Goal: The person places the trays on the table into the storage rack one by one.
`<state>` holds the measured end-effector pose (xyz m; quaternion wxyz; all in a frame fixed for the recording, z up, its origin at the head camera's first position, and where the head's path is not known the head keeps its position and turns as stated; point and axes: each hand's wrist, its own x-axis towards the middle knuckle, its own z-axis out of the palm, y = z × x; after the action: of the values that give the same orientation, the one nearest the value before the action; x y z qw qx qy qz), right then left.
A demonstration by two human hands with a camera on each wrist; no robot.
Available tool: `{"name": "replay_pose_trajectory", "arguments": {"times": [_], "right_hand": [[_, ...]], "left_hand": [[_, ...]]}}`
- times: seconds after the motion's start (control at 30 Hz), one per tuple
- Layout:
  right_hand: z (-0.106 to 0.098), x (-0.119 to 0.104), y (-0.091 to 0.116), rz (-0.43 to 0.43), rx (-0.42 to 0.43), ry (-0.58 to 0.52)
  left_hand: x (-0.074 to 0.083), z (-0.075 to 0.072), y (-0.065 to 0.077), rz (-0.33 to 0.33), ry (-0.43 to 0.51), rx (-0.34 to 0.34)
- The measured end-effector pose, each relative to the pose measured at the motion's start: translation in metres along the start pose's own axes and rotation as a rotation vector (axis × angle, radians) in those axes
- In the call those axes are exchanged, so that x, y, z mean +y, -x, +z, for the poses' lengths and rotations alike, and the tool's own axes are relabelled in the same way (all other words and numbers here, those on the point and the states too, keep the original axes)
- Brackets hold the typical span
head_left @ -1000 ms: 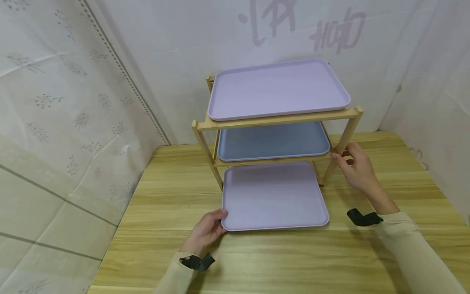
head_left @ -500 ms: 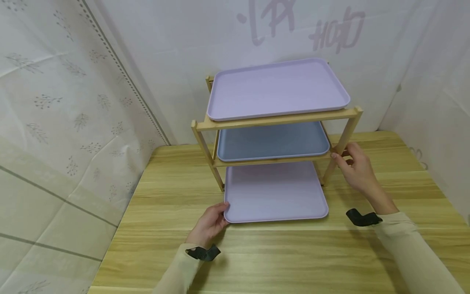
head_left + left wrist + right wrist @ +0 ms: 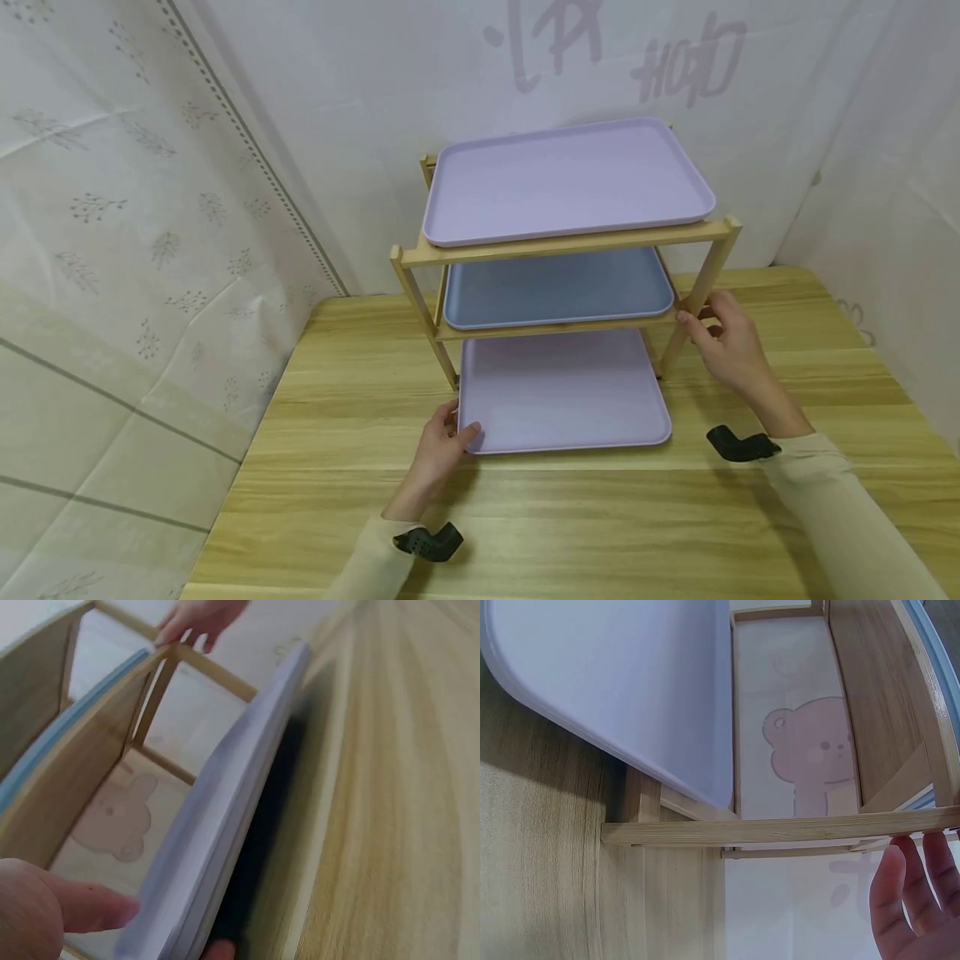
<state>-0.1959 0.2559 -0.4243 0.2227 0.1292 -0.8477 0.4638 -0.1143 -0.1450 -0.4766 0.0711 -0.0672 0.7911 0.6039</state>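
A three-tier wooden rack (image 3: pixel 570 245) holds a lilac tray (image 3: pixel 566 183) on top and a blue-grey tray (image 3: pixel 558 287) on the middle shelf. From the lowest level another lilac tray (image 3: pixel 562 400) sticks out toward me. My left hand (image 3: pixel 438 450) pinches its front left corner, thumb on the upper face; the left wrist view shows a fingertip (image 3: pixel 219 949) at the underside. At the right front post, near the middle shelf, my right hand (image 3: pixel 727 342) grips the rack, its thumb in front. Part of its fingers is hidden behind the post.
The rack stands on a wood-grain table (image 3: pixel 570 525). Behind it hangs a pale curtain (image 3: pixel 337 125) with lettering, and a patterned one borders the left side. Dark straps (image 3: pixel 742 444) sit on both wrists.
The lowest lilac tray has slid backward into the rack, then stopped. My left hand followed it and shifted its hold, bringing the thumb onto the tray's top. The right hand has stayed put.
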Motion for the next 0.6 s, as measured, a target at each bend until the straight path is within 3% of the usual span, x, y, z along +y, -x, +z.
{"name": "replay_pose_trajectory", "arguments": {"times": [0.1,0.23,0.6], "right_hand": [[0.000,-0.001,0.000,0.006,0.000,0.003],[0.000,0.000,0.000,0.010,0.006,0.009],[0.001,-0.001,0.000,0.000,0.014,0.006]], "left_hand": [[0.004,0.000,0.008,0.100,-0.162,0.019],[0.003,0.000,0.014,0.166,-0.278,0.025],[-0.005,0.003,0.020,0.399,-0.422,0.020]]}}
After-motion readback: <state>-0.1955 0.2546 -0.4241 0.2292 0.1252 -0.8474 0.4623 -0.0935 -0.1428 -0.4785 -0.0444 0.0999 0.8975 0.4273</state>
